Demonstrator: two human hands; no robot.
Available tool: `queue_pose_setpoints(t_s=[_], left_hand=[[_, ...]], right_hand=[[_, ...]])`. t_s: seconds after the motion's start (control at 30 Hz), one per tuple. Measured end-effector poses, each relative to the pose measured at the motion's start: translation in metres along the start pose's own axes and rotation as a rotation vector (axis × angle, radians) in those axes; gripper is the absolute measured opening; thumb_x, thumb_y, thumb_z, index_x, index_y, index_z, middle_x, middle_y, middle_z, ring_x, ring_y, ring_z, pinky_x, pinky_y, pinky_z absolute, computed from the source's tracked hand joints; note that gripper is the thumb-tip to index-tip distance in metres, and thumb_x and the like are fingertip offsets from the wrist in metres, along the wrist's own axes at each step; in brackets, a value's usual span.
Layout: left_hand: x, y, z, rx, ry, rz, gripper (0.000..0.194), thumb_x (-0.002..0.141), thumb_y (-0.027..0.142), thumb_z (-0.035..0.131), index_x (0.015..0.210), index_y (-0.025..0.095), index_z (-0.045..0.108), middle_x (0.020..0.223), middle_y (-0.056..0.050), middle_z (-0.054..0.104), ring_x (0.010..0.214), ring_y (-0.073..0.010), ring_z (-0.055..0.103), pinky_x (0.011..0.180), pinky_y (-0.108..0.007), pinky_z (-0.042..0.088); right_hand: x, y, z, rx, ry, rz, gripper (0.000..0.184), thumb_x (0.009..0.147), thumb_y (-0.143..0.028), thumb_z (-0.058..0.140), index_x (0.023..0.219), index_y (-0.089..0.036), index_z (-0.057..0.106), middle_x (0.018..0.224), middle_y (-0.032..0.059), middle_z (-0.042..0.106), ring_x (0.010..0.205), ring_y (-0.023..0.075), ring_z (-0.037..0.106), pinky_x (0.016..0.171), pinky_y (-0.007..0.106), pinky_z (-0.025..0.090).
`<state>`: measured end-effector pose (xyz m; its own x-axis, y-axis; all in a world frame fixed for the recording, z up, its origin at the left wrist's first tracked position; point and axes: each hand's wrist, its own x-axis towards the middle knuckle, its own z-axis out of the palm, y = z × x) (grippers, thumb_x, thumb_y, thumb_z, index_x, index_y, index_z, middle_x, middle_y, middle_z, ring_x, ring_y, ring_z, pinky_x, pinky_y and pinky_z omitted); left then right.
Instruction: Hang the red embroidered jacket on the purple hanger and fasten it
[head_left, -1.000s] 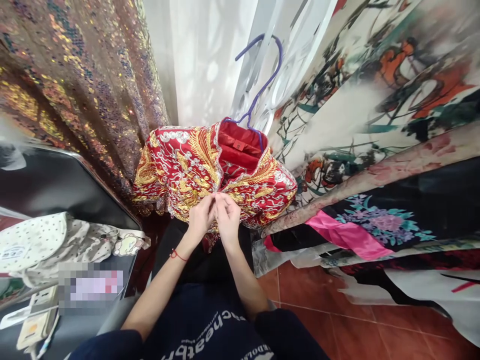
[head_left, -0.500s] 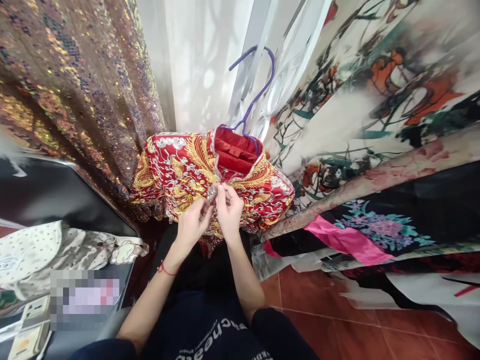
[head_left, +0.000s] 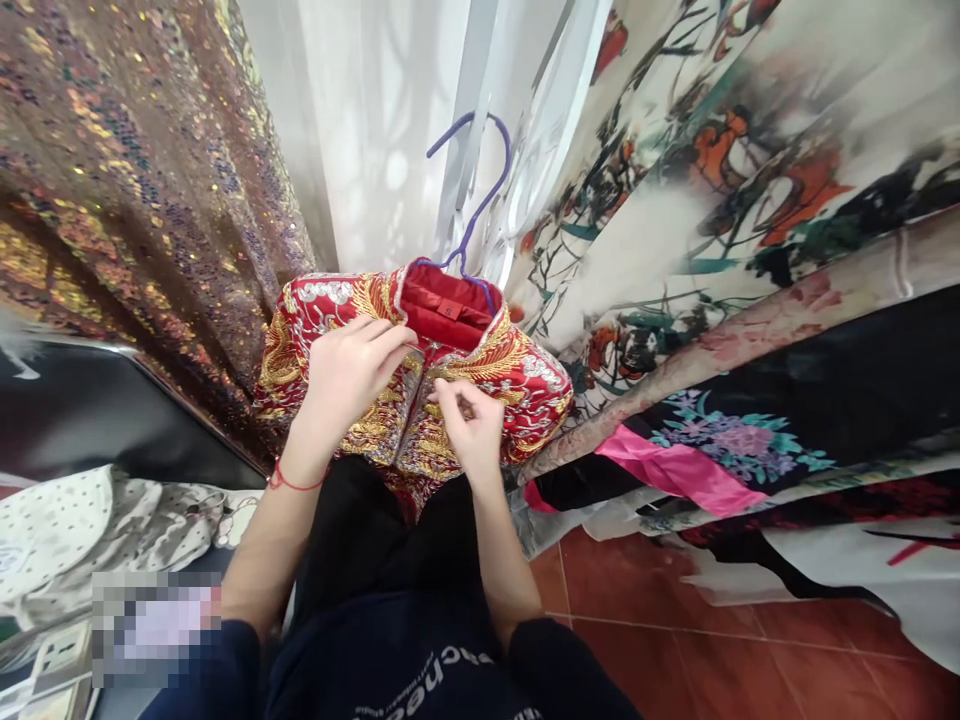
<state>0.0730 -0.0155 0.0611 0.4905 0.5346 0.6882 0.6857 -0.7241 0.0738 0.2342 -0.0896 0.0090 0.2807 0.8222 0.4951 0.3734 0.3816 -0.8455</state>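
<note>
A red jacket [head_left: 525,400] with gold and silver embroidery hangs on a purple hanger [head_left: 504,170], its upright collar facing up. My left hand [head_left: 349,370], a red string round its wrist, lies over the jacket's left front. Its thumb and fingers are closed at the edge just below the collar. Lower on the other front edge, my right hand [head_left: 474,425] pinches the embroidered border. Between the two hands the front edges stand slightly apart near the neck. A small red label [head_left: 448,310] shows inside the collar.
Sequined cloth [head_left: 150,150] hangs at the left, flower-printed fabric [head_left: 720,170] at the right. A black garment [head_left: 862,370] with a pink ribbon hangs lower right. On the left, a dotted cloth bag [head_left: 67,530] and a power socket [head_left: 60,650] lie near a black chair [head_left: 105,400].
My hands were together at the jacket's front below the collar. Now they are apart: the left has moved up and left to the collar edge, the right slightly lower. The view has shifted a little.
</note>
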Motion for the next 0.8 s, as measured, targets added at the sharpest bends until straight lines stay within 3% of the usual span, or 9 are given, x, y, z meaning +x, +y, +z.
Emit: queue_pose_setpoints(t_s=[0.1, 0.17, 0.2, 0.27, 0.33, 0.4, 0.5, 0.7, 0.8], left_hand=[[0.001, -0.012, 0.002, -0.030, 0.090, 0.014, 0.023, 0.101, 0.036, 0.051, 0.102, 0.022, 0.070, 0.102, -0.006, 0.070, 0.097, -0.0208, 0.062, 0.081, -0.034, 0.050], [0.005, -0.024, 0.005, -0.080, 0.138, -0.002, 0.027, 0.097, 0.044, 0.057, 0.113, 0.023, 0.067, 0.123, -0.010, 0.065, 0.116, -0.0258, 0.059, 0.097, -0.043, 0.048], [0.008, -0.032, 0.008, -0.106, 0.155, -0.019, 0.036, 0.094, 0.048, 0.061, 0.121, 0.025, 0.064, 0.134, -0.012, 0.060, 0.126, -0.0293, 0.054, 0.105, -0.048, 0.044], [0.014, -0.052, 0.016, -0.154, 0.168, -0.065, 0.055, 0.089, 0.057, 0.064, 0.135, 0.027, 0.055, 0.150, -0.014, 0.050, 0.140, -0.0343, 0.044, 0.116, -0.055, 0.033], [0.020, -0.075, 0.028, -0.194, 0.168, -0.114, 0.058, 0.091, 0.060, 0.058, 0.140, 0.029, 0.050, 0.153, -0.013, 0.049, 0.145, -0.0344, 0.040, 0.119, -0.056, 0.028], [0.024, -0.096, 0.042, -0.229, 0.166, -0.153, 0.047, 0.097, 0.058, 0.045, 0.131, 0.028, 0.055, 0.143, -0.012, 0.059, 0.140, -0.0316, 0.047, 0.117, -0.054, 0.029], [0.028, -0.115, 0.053, -0.218, 0.160, -0.192, 0.042, 0.100, 0.056, 0.038, 0.106, 0.025, 0.064, 0.115, -0.011, 0.072, 0.118, -0.0292, 0.061, 0.110, -0.050, 0.036], [0.031, -0.115, 0.026, -0.220, 0.311, -0.246, 0.037, 0.099, 0.053, 0.041, 0.092, 0.025, 0.065, 0.098, -0.010, 0.071, 0.098, -0.0258, 0.064, 0.097, -0.044, 0.042], [0.034, -0.122, 0.021, -0.295, 0.189, -0.250, 0.037, 0.097, 0.053, 0.044, 0.093, 0.024, 0.066, 0.095, -0.008, 0.071, 0.089, -0.0221, 0.063, 0.086, -0.038, 0.045]], right_hand=[[0.000, -0.003, -0.036, -0.317, 0.270, -0.308, 0.022, 0.097, -0.033, 0.059, 0.082, -0.019, 0.068, 0.074, 0.0015, 0.063, 0.070, 0.0144, 0.056, 0.072, 0.030, 0.045], [0.006, 0.002, -0.063, -0.546, 0.389, -0.400, 0.020, 0.093, -0.037, 0.065, 0.101, -0.019, 0.070, 0.095, 0.0080, 0.067, 0.093, 0.0212, 0.061, 0.089, 0.038, 0.048], [0.010, 0.006, -0.076, -0.639, 0.372, -0.398, 0.031, 0.091, -0.042, 0.067, 0.112, -0.020, 0.068, 0.106, 0.0111, 0.066, 0.103, 0.0247, 0.060, 0.095, 0.042, 0.047], [0.020, 0.016, -0.096, -0.735, 0.196, -0.368, 0.046, 0.092, -0.049, 0.064, 0.129, -0.021, 0.062, 0.121, 0.0136, 0.064, 0.114, 0.0278, 0.058, 0.099, 0.045, 0.045], [0.031, 0.029, -0.108, -0.717, -0.003, -0.371, 0.043, 0.097, -0.048, 0.057, 0.132, -0.024, 0.060, 0.121, 0.0116, 0.067, 0.111, 0.0258, 0.061, 0.096, 0.041, 0.047], [0.040, 0.041, -0.113, -0.686, -0.067, -0.429, 0.034, 0.100, -0.046, 0.053, 0.122, -0.023, 0.065, 0.111, 0.0093, 0.073, 0.101, 0.0227, 0.066, 0.089, 0.036, 0.049], [0.052, 0.047, -0.112, -0.754, -0.018, -0.538, 0.031, 0.103, -0.043, 0.051, 0.102, -0.020, 0.072, 0.091, 0.0074, 0.076, 0.083, 0.0189, 0.068, 0.077, 0.031, 0.046], [0.055, 0.005, -0.107, -0.702, 0.138, -0.667, 0.026, 0.102, -0.038, 0.056, 0.092, -0.020, 0.072, 0.078, 0.0024, 0.073, 0.071, 0.0142, 0.065, 0.069, 0.028, 0.042], [0.050, -0.008, -0.099, -0.666, 0.107, -0.583, 0.026, 0.100, -0.043, 0.058, 0.096, -0.021, 0.071, 0.084, 0.0020, 0.073, 0.076, 0.0143, 0.065, 0.073, 0.027, 0.044]])
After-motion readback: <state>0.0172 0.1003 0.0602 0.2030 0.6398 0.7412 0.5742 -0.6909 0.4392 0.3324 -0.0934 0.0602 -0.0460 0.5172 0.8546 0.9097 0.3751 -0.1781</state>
